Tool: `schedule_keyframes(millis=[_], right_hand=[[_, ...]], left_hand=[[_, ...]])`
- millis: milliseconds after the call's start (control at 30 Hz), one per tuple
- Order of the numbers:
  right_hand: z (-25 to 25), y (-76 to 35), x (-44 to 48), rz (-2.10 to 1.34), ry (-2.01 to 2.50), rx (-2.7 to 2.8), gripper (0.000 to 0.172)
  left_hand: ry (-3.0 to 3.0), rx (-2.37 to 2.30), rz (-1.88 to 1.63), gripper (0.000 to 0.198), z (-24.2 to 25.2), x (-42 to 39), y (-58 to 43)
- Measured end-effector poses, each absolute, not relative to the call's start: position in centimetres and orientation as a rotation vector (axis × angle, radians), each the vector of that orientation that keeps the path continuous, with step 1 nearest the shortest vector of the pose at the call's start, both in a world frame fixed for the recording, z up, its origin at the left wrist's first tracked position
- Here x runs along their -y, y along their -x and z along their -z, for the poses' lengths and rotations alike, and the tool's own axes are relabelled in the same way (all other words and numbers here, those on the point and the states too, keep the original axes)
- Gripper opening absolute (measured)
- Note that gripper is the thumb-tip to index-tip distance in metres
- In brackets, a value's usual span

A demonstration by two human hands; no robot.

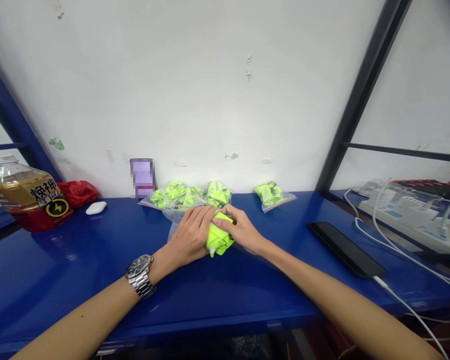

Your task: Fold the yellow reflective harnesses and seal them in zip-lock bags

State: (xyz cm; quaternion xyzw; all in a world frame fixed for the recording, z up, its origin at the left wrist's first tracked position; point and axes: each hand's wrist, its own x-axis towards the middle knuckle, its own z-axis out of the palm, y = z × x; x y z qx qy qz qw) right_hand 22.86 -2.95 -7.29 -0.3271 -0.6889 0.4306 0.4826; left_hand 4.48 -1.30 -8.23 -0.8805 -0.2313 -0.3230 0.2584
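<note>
Over the middle of the blue table, my left hand (192, 234), with a metal watch on its wrist, curves round the left side of a folded neon-yellow reflective vest (220, 239). My right hand (246, 234) grips the same bundle from the right, thumb pressed on its top and the other fingers mostly hidden behind. The vest is bunched tight, so its full shape does not show. A clear plastic bag (172, 217) sticks out beyond my left hand; whether it touches the bundle is hidden.
Bagged neon-yellow bundles (180, 194) lie along the wall, one bag (270, 194) apart at right. A phone (143, 177) leans there. Left stand a large bottle (30, 195), red plastic bag (78, 192) and white case (96, 208). Right lie a cabled phone (345, 249) and power strip (408, 215).
</note>
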Motion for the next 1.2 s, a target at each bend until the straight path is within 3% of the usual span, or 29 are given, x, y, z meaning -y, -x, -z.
schedule_keyframes(millis=[100,333,667,933,1200], right_hand=[[6.9,-23.0,3.0,-1.229,0.691,1.616,0.025],[6.6,-23.8,3.2,-1.514,0.576,1.624,0.042],[7.2,-23.7,2.8,-1.144,0.735,1.727,0.04],[7.7,-23.2,2.8,-1.168,0.717,1.708,0.037],[7.8,-22.1,2.6,-0.908,0.753,1.625,0.033]], left_hand=[[2.363,0.643,0.903,0.059,8.2,1.2,-4.3],[2.366,0.54,0.806,0.062,8.0,1.8,-4.2],[2.417,0.576,0.673,0.065,8.1,2.5,-4.9],[2.461,0.596,0.71,0.065,8.1,2.7,-5.3],[2.501,0.622,0.748,0.078,7.2,2.5,-5.1]])
